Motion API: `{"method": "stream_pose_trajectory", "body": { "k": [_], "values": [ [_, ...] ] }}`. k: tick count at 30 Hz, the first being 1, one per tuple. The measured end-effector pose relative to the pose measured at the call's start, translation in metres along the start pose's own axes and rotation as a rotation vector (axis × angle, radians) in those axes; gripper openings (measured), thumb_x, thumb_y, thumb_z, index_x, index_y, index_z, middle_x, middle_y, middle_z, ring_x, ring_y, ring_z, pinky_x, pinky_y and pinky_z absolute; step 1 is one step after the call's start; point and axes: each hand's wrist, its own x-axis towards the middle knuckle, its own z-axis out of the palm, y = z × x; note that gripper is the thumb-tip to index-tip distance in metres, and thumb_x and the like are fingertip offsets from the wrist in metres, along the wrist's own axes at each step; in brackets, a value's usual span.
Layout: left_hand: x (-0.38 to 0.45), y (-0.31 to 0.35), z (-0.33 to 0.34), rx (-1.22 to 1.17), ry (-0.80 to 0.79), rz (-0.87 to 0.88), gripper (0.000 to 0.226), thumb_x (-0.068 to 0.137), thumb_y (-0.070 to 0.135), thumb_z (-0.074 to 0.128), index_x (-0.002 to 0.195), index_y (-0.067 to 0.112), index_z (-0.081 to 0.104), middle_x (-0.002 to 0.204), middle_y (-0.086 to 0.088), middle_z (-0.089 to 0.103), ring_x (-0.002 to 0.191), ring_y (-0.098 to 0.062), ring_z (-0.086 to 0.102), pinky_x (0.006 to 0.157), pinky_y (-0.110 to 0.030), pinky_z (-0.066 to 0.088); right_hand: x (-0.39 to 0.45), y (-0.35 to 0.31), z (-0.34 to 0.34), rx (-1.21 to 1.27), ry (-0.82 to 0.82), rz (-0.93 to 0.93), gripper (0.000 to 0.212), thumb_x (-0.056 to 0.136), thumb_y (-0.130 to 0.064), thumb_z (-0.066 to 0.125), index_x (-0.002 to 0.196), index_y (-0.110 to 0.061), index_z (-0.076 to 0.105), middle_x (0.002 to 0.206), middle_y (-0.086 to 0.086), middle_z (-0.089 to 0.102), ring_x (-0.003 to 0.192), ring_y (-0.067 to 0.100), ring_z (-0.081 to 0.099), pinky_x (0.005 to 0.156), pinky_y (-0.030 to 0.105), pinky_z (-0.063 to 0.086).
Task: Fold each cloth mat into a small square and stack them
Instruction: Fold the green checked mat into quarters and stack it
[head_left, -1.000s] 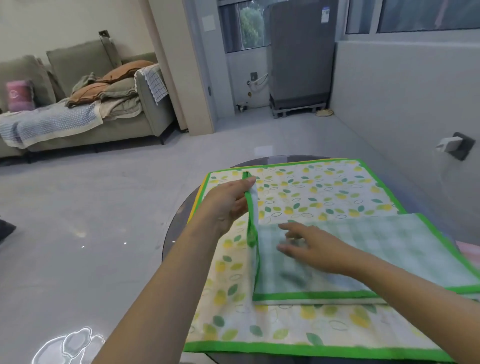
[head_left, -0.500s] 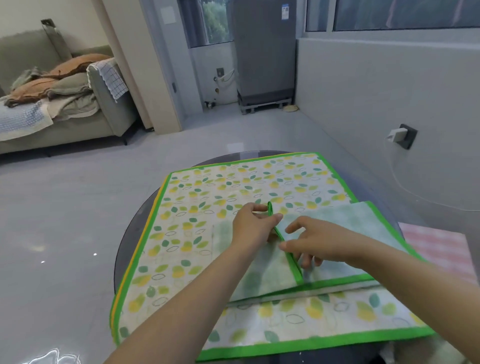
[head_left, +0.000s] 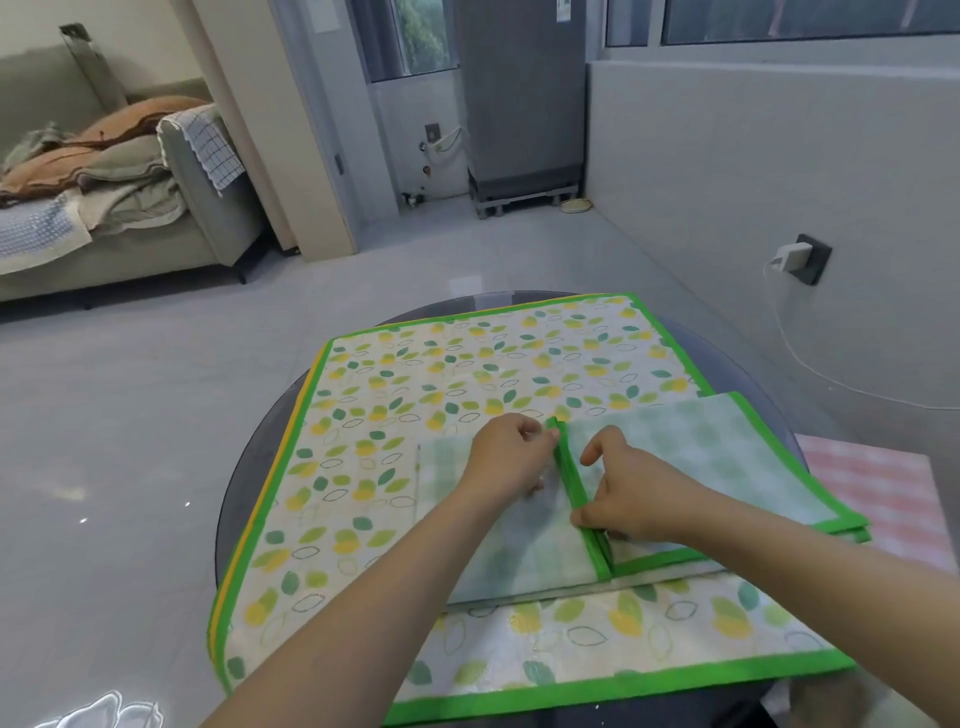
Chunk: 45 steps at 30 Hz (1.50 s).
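Note:
A folded green-checked mat (head_left: 717, 457) with a green border lies on top of a spread leaf-print mat (head_left: 467, 374). Its left end is turned over toward the middle, so the green edge runs between my hands. My left hand (head_left: 511, 457) pinches the far end of that folded-over edge. My right hand (head_left: 631, 493) pinches the same green edge nearer to me, its fingers resting on the checked mat. A yellow-edged mat (head_left: 260, 493) peeks out under the leaf-print one at its left side.
The mats lie on a round dark glass table (head_left: 249, 467). A pink checked cloth (head_left: 883, 499) lies at the table's right. A wall with a plugged-in charger (head_left: 795, 257) stands to the right. A sofa (head_left: 104, 208) is far left.
My left hand carried the mat's left edge over to the right and laid it down at the middle. My right hand shifted from pressing flat to pinching that edge.

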Motion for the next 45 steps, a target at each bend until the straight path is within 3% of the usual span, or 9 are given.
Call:
{"method": "stream_pose_trajectory", "body": {
  "k": [7,18,24,30,33,36,39,41,45],
  "values": [
    [0.009,-0.013,-0.018,0.579,-0.015,0.261,0.023,0.092,0.025,0.052,0.113,0.023,0.062,0.124,0.0,0.048,0.121,-0.019,0.04,0.105,-0.034,0.027,-0.004,-0.001,0.01,-0.036,0.01,-0.047,0.056,0.082,-0.027,0.067,0.119,-0.022,0.025,0.067,0.001,0.052,0.059,0.013,0.051,0.057,0.027,0.042],
    [-0.015,-0.021,-0.034,0.49,-0.003,0.208,0.016,0.08,0.031,0.069,0.085,0.019,0.06,0.08,0.007,0.058,0.076,-0.01,0.056,0.063,-0.021,0.043,0.021,0.027,-0.019,-0.207,0.242,-0.087,0.043,0.082,-0.007,0.054,0.117,-0.027,0.039,0.084,-0.004,0.048,0.085,0.021,0.047,0.072,0.031,0.036],
    [-0.023,-0.028,-0.02,0.463,0.039,0.288,0.027,0.084,0.037,0.064,0.104,0.02,0.056,0.102,0.004,0.049,0.091,-0.013,0.054,0.082,-0.026,0.047,0.028,0.04,-0.026,-0.031,0.24,-0.115,0.021,0.088,-0.01,0.057,0.103,-0.023,0.055,0.088,-0.005,0.048,0.084,0.016,0.046,0.074,0.027,0.038],
    [-0.036,-0.036,0.0,0.6,0.041,0.4,0.05,0.095,0.039,0.045,0.139,0.016,0.036,0.149,-0.002,0.026,0.137,-0.019,0.022,0.116,-0.03,0.015,0.031,0.043,-0.024,-0.102,0.265,-0.146,0.023,0.089,-0.01,0.056,0.109,-0.02,0.058,0.084,-0.007,0.047,0.085,0.015,0.042,0.074,0.028,0.037],
    [-0.038,-0.04,0.009,0.722,-0.086,0.356,0.064,0.097,0.048,0.03,0.151,0.02,0.009,0.158,-0.001,-0.014,0.145,-0.016,-0.011,0.116,-0.032,-0.004,0.026,0.041,-0.018,-0.26,0.32,-0.135,0.024,0.092,-0.015,0.051,0.115,-0.022,0.055,0.099,-0.002,0.05,0.104,0.02,0.044,0.088,0.032,0.036],
    [-0.037,-0.04,0.011,0.802,-0.112,0.36,0.064,0.099,0.048,0.02,0.151,0.02,-0.004,0.156,-0.003,-0.022,0.143,-0.014,-0.021,0.113,-0.028,-0.013,0.014,0.04,0.003,-0.403,0.465,-0.254,0.038,0.093,-0.029,0.036,0.125,-0.019,0.055,0.126,0.001,0.052,0.125,0.025,0.041,0.103,0.033,0.028],
    [-0.036,-0.042,0.012,0.834,-0.109,0.364,0.063,0.099,0.046,0.018,0.15,0.02,-0.007,0.156,-0.004,-0.023,0.143,-0.013,-0.022,0.112,-0.027,-0.014,-0.004,0.033,0.029,-0.396,0.32,-0.298,0.084,0.079,-0.057,-0.005,0.146,-0.019,0.026,0.154,-0.008,0.015,0.144,0.01,0.007,0.114,0.025,0.001],
    [-0.035,-0.043,0.012,0.848,-0.109,0.365,0.063,0.099,0.046,0.018,0.15,0.02,-0.007,0.156,-0.004,-0.023,0.143,-0.013,-0.021,0.113,-0.027,-0.014,-0.011,0.037,0.035,-0.416,0.268,-0.25,0.092,0.073,-0.068,-0.019,0.149,-0.022,0.001,0.147,-0.018,-0.013,0.135,-0.003,-0.018,0.11,0.02,-0.015],
    [-0.036,-0.043,0.011,0.869,-0.104,0.372,0.062,0.099,0.046,0.017,0.15,0.02,-0.008,0.156,-0.003,-0.022,0.143,-0.013,-0.022,0.115,-0.029,-0.013,-0.008,0.059,0.021,-0.471,0.292,-0.164,0.093,0.069,-0.072,-0.022,0.147,-0.024,-0.012,0.151,-0.013,-0.02,0.133,-0.001,-0.024,0.111,0.025,-0.017]
  ]
}}
